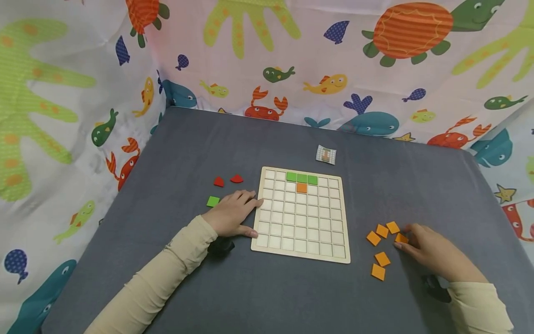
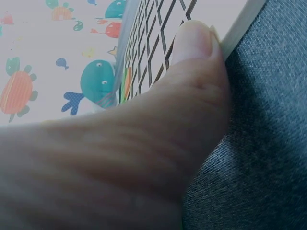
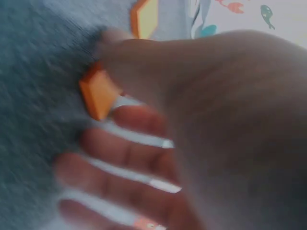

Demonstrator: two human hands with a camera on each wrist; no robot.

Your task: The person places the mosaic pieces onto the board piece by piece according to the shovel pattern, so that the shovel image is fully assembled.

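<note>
A square wooden grid board [image 1: 301,257] lies on the table, with three green tiles [image 1: 302,177] along its top row and one orange tile [image 1: 301,188] beneath the middle one. My left hand [image 1: 231,214] rests at the board's left edge, fingers spread. Its thumb [image 2: 194,45] lies on the frame near the lower left corner. On the right, my right hand [image 1: 435,250] pinches an orange square tile [image 3: 98,93] between thumb and index finger, close over the table. Several more orange tiles [image 1: 382,259] lie just left of that hand.
Two red pieces [image 1: 219,181] and a green tile [image 1: 212,201] lie beyond the left hand. A small card with a printed grid pattern [image 1: 326,155] lies behind the board. Curtains printed with sea animals [image 1: 267,74] hang along the table's back and sides.
</note>
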